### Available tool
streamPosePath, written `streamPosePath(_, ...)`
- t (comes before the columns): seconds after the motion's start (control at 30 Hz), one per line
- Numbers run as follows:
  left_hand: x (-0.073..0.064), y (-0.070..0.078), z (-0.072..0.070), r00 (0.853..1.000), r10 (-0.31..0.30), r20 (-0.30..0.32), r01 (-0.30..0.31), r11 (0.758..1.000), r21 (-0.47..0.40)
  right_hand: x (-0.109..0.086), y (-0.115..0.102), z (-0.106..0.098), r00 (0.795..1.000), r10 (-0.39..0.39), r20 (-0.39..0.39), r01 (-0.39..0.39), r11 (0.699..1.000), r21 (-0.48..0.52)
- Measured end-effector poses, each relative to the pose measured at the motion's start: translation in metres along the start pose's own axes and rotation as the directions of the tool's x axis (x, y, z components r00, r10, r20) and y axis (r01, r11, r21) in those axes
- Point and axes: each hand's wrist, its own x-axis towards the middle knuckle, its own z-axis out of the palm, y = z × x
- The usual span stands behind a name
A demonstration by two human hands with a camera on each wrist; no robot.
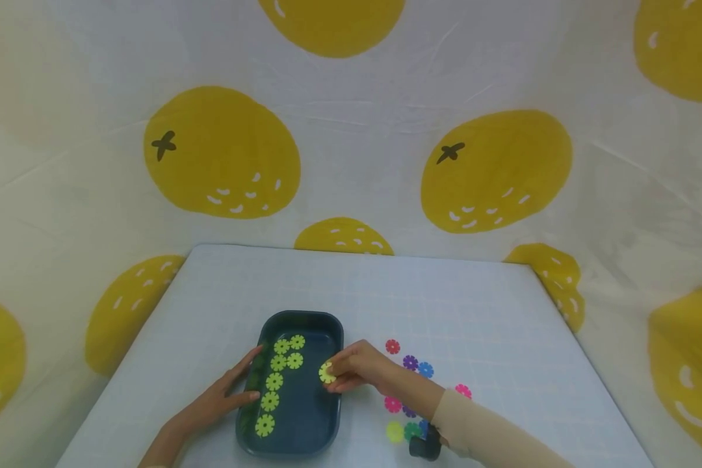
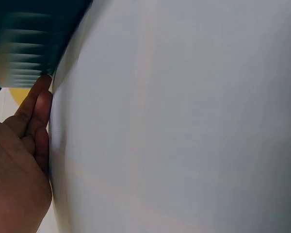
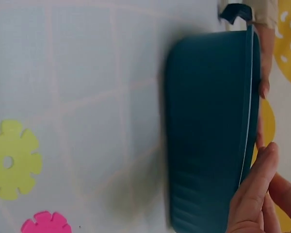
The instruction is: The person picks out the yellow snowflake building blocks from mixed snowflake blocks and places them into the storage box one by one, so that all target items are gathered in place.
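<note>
A dark teal plastic tray (image 1: pixel 304 448) holds several yellow-green flower-shaped discs (image 1: pixel 274 381), lined up along its left side. My right hand (image 1: pixel 357 367) pinches one more yellow-green flower disc (image 1: pixel 326 372) between thumb and fingers, over the tray's right inner side. In the right wrist view, that hand (image 3: pixel 257 199) is at the tray's rim (image 3: pixel 250 97) and hides the disc. My left hand (image 1: pixel 219 396) lies at the tray's left edge, thumb and fingers spread apart. Its fairly straight fingers (image 2: pixel 42 90) touch the tray's ribbed outer wall (image 2: pixel 26 48) in the left wrist view.
Right of the tray, loose flower discs lie on the white table (image 1: pixel 444 292): red (image 1: pixel 392 346), purple (image 1: pixel 410 362), blue (image 1: pixel 426 370), pink (image 1: pixel 393 404), green (image 1: pixel 412 431) and yellow-green (image 1: pixel 394 431). My right forearm passes over some. A fruit-print cloth (image 1: pixel 363 162) hangs behind the table.
</note>
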Motion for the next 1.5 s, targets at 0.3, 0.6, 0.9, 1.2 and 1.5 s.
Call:
streamPosePath(0.3,0.002,-0.005,0.000,1.000,0.025,0.006,-0.025,1.000,-0.016,0.007,-0.008,0.006,1.000,0.006,0.028,-0.005,1.000,-0.019)
streamPosePath(0.6,0.002,-0.006,-0.001,1.000,0.025,-0.004,-0.025,1.000,-0.006,0.013,-0.015,0.013,0.996,0.019,0.084,-0.017,1.000,-0.026)
streamPosePath(0.9,0.001,-0.002,0.000,1.000,-0.004,-0.005,0.004,1.000,-0.001,0.018,-0.024,0.019,0.992,0.011,0.127,-0.007,0.999,-0.034)
streamPosePath(1.2,0.000,0.000,-0.001,1.000,0.024,-0.005,-0.024,0.999,0.024,0.025,-0.034,0.028,0.988,0.012,0.153,0.001,0.996,-0.086)
streamPosePath(1.5,0.001,-0.002,0.000,1.000,0.025,0.000,-0.025,0.999,0.021,0.033,-0.048,0.033,0.985,0.024,0.173,0.007,0.984,-0.178)
